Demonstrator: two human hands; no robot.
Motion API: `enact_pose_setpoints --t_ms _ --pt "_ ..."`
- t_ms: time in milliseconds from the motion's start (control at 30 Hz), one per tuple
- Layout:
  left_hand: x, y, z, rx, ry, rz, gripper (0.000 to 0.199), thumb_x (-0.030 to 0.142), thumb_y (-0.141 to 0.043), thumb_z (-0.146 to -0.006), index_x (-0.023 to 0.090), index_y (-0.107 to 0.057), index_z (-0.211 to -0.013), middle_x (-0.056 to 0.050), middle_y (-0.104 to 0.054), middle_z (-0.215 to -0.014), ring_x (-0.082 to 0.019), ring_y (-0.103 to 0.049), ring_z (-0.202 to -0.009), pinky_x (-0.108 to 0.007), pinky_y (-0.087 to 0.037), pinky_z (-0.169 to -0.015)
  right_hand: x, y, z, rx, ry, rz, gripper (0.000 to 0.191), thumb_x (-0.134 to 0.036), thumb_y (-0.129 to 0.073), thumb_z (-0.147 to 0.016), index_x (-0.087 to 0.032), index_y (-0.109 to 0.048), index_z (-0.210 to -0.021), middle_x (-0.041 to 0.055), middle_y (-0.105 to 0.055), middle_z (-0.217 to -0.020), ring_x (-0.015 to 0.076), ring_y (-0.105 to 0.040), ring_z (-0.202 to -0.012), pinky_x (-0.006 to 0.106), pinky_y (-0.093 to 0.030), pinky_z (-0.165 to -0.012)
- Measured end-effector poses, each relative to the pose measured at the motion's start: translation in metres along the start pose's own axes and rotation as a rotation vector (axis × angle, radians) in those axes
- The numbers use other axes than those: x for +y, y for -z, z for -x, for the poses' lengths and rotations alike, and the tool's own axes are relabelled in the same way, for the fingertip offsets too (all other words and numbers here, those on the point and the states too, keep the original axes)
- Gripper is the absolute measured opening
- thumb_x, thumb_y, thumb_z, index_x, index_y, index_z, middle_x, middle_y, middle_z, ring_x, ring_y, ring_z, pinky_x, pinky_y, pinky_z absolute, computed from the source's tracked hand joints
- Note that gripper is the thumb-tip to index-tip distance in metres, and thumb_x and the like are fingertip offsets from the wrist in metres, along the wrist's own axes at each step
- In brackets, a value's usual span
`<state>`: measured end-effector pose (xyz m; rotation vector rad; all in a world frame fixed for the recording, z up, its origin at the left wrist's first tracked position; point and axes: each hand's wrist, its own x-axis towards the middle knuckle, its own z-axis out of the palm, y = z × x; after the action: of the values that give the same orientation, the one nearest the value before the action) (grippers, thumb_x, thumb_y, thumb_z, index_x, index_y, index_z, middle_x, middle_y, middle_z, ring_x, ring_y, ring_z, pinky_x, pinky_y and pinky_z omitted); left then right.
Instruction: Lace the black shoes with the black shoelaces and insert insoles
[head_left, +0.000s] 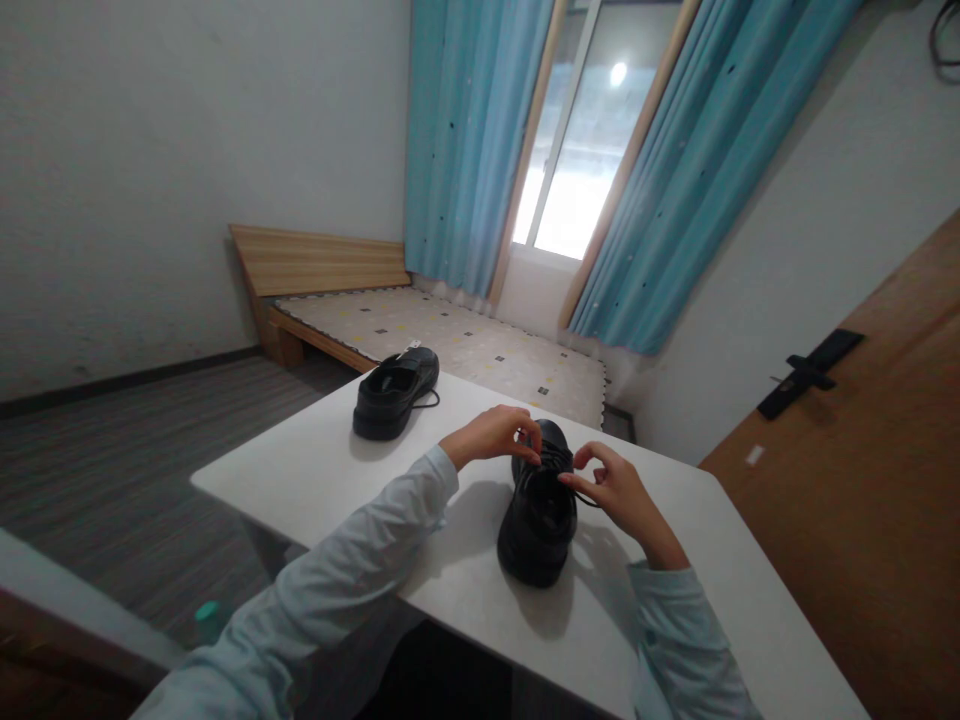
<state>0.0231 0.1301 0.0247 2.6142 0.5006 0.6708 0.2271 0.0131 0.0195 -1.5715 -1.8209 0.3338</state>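
A black lace-up shoe (537, 535) rests on the white table in front of me, its heel towards me and its toe pointing away. My left hand (499, 436) is at the left side of its lacing, fingers curled in a pinch on the shoelace. On the other side, my right hand (611, 490) pinches the black shoelace (589, 501) near the shoe's opening, and part of it trails below the fingers. The fingers partly cover the lacing. A second black shoe (384, 398) stands farther left, with a loose lace on its right side.
The white table (315, 470) carries both shoes. Beyond it is a low wooden bed with a patterned mattress (465, 335), below a window with blue curtains (480, 130). A wooden door (847, 480) with a black handle is at right. A green object (208, 618) shows at lower left.
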Motion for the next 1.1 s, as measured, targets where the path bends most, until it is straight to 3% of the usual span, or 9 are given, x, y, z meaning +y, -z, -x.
enact_pose_setpoints --t_ms 200,400,633,767,933,1100 --pt "-0.005 0.0 0.0 -0.017 -0.046 0.003 0.018 0.035 -0.073 -0.07 0.018 -0.071 -0.077 0.0 -0.059 -0.076 -0.009 -0.053 -0.067 -0.019 -0.037 -0.064 -0.001 0.011 0.004 -0.181 0.041 0.111 0.03 -0.046 -0.064 -0.075 -0.018 -0.059 -0.066 0.0005 -0.058 -0.067 0.0109 -0.045 -0.054 0.025 -0.034 -0.052" --pt "-0.001 0.001 0.001 -0.04 -0.025 0.046 0.016 0.03 -0.072 -0.071 0.015 -0.07 -0.076 -0.002 -0.064 -0.077 -0.01 -0.055 -0.07 -0.019 -0.039 -0.064 0.0 0.013 0.003 -0.218 0.129 0.049 0.019 -0.032 -0.062 -0.075 -0.018 -0.059 -0.063 0.0034 -0.061 -0.077 0.0154 -0.053 -0.074 0.027 -0.039 -0.065" --pt "0.002 0.004 0.004 -0.093 0.015 0.184 0.013 0.025 -0.067 -0.075 0.012 -0.066 -0.079 -0.001 -0.065 -0.071 -0.009 -0.057 -0.068 -0.017 -0.041 -0.063 0.007 0.012 0.006 -0.405 -0.204 -0.274 0.029 -0.044 -0.06 -0.075 -0.016 -0.055 -0.072 -0.0045 -0.05 -0.044 0.0084 -0.041 -0.041 0.021 -0.026 -0.043" --pt "0.001 0.004 0.005 -0.109 0.034 0.23 0.014 0.025 -0.066 -0.075 0.012 -0.065 -0.078 0.0 -0.064 -0.068 -0.008 -0.058 -0.064 -0.017 -0.042 -0.061 -0.004 0.014 0.007 -0.477 -0.27 -0.334 0.039 -0.052 -0.059 -0.075 -0.014 -0.059 -0.066 -0.0084 -0.036 -0.038 0.0052 -0.028 -0.036 0.021 -0.016 -0.04" --pt "0.001 0.004 0.004 -0.113 0.042 0.255 0.011 0.02 -0.066 -0.073 0.012 -0.065 -0.079 0.0 -0.065 -0.068 -0.009 -0.059 -0.065 -0.017 -0.043 -0.061 -0.02 0.009 0.009 -0.419 -0.246 -0.467 0.042 -0.049 -0.053 -0.08 -0.01 -0.069 -0.084 -0.008 -0.033 -0.042 0.0053 -0.026 -0.04 0.021 -0.014 -0.042" --pt "0.002 0.004 0.003 -0.12 0.035 0.253 0.009 0.013 -0.064 -0.071 0.012 -0.064 -0.08 0.0 -0.065 -0.069 -0.009 -0.06 -0.066 -0.017 -0.044 -0.063 -0.021 0.001 0.006 -0.332 -0.276 -0.542 0.044 -0.042 -0.057 -0.076 -0.01 -0.069 -0.104 -0.0076 -0.035 -0.045 0.0055 -0.027 -0.041 0.02 -0.015 -0.041"
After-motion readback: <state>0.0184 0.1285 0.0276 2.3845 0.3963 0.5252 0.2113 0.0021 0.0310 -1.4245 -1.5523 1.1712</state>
